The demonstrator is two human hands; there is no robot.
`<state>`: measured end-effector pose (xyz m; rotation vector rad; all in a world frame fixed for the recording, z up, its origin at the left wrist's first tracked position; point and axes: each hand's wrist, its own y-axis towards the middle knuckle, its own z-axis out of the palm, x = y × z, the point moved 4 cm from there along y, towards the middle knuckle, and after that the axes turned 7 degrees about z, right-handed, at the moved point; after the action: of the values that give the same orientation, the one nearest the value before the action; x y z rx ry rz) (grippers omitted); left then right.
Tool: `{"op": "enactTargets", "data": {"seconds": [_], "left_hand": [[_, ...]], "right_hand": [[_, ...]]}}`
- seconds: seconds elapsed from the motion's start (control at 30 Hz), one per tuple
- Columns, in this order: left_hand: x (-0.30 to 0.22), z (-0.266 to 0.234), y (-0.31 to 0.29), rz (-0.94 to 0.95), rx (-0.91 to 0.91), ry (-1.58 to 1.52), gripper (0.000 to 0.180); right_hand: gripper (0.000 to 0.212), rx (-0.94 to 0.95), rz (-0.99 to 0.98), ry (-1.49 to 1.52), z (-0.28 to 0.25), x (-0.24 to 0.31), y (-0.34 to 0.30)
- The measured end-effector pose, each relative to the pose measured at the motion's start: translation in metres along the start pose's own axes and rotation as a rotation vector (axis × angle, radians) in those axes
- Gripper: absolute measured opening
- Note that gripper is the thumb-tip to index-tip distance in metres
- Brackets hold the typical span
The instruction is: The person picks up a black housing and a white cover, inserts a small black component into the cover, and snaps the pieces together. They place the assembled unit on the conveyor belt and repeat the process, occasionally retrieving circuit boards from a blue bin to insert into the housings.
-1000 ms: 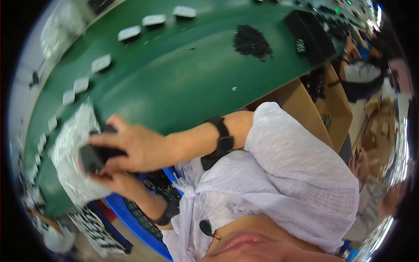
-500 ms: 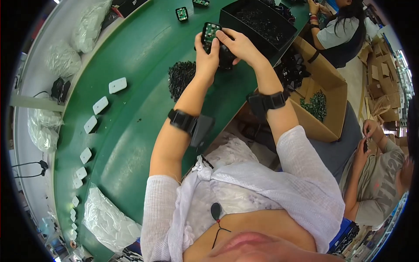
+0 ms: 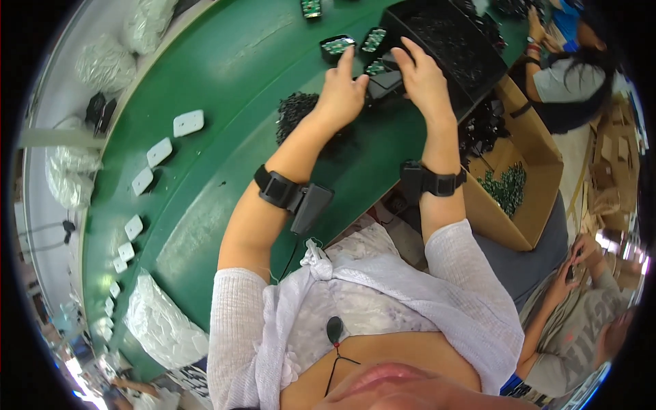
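Note:
My left hand (image 3: 343, 94) reaches over the green work surface, its index finger stretched to the edge of a black case with a green circuit board (image 3: 337, 45) inside. Nothing shows in its grip. My right hand (image 3: 425, 80) has its fingers spread, beside a dark angular case (image 3: 385, 85) that lies between the two hands. Just beyond that case, part of a green board shows. A second small case with a board (image 3: 374, 39) rests between the hands and the black bin. Close to my left wrist is a heap of small black parts (image 3: 294, 115).
A black bin (image 3: 459, 92) of dark parts stands at the far right. Nearer is a cardboard box (image 3: 543, 154) holding green boards (image 3: 504, 188). White rectangular covers (image 3: 188, 123) line the left side, with a plastic bag (image 3: 160, 328) below. Other people sit at the right.
Both hands have let go of the black case with the green board, which now lies on the surface. They have moved apart, and the whole view has shifted a little.

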<state>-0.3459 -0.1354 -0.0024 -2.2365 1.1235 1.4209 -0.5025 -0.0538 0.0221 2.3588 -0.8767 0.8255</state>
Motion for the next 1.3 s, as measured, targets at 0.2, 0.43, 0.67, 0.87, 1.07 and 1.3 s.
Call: {"op": "enactTargets", "data": {"seconds": [0.2,0.43,0.67,0.87,1.07,1.3], "left_hand": [[-0.037,-0.025,-0.065,0.297,-0.304,0.253,0.072],[-0.042,-0.142,-0.241,0.226,-0.567,0.555,0.063],[-0.027,-0.249,-0.505,-0.528,-1.03,1.26,0.034],[-0.041,-0.236,-0.632,-0.913,-0.849,1.518,0.032],[-0.057,-0.249,-0.624,-0.786,-0.847,1.422,0.021],[-0.07,-0.253,-0.624,-0.496,-0.833,1.229,0.013]], "right_hand": [[0.042,-0.018,-0.036,-0.075,-0.005,0.022,-0.023],[0.042,-0.08,-0.227,-0.209,-0.024,0.022,-0.032],[0.028,0.119,-0.614,0.289,-0.016,0.186,-0.115],[0.035,0.837,-1.565,0.397,0.074,0.345,-0.322],[0.043,1.014,-1.916,0.652,0.147,0.398,-0.48],[0.035,0.603,-2.112,0.298,0.212,0.418,-0.503]]}}
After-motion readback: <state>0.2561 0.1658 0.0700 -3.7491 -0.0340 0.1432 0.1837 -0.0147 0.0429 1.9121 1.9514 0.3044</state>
